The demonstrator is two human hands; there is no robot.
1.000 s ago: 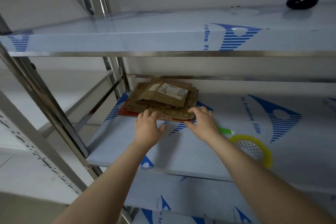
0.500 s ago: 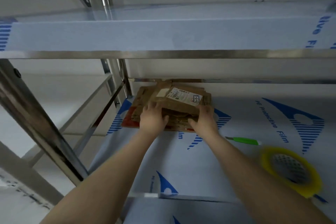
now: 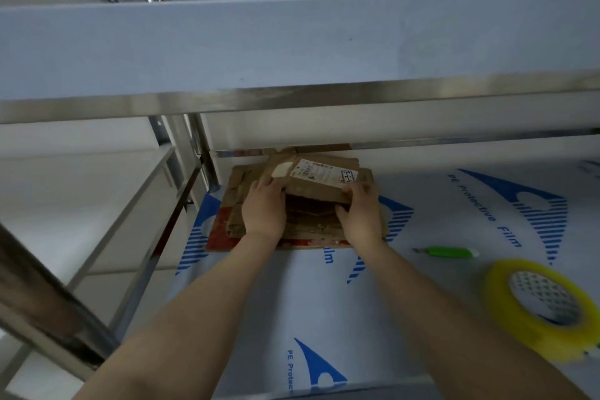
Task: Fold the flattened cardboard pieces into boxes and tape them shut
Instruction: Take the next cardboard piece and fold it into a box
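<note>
Brown cardboard, flattened and piled into a stack [image 3: 302,204], lies at the back left of the lower shelf [image 3: 422,318], close to the shelf's upright post [image 3: 191,153]. We have both hands on it. Our left hand [image 3: 264,208] lies palm-down over the left part of the pile, fingers curled onto the edge of the top piece [image 3: 321,178] (the one with a white printed label [image 3: 319,172]). Our right hand [image 3: 360,209] grips the right near corner of that same piece, fingers over the top and thumb tucked beneath, so the piece's near edge is raised a little off the sheets below. A red-printed sheet [image 3: 217,234] sticks out at the bottom of the pile on the left and near sides.

To the right, apart from the stack, a green utility knife [image 3: 449,252] lies flat on the blue-printed protective film. Nearer to us and further right, a roll of yellow tape [image 3: 539,305] lies flat on the shelf. An upper shelf [image 3: 292,52] spans the view above the pile.
</note>
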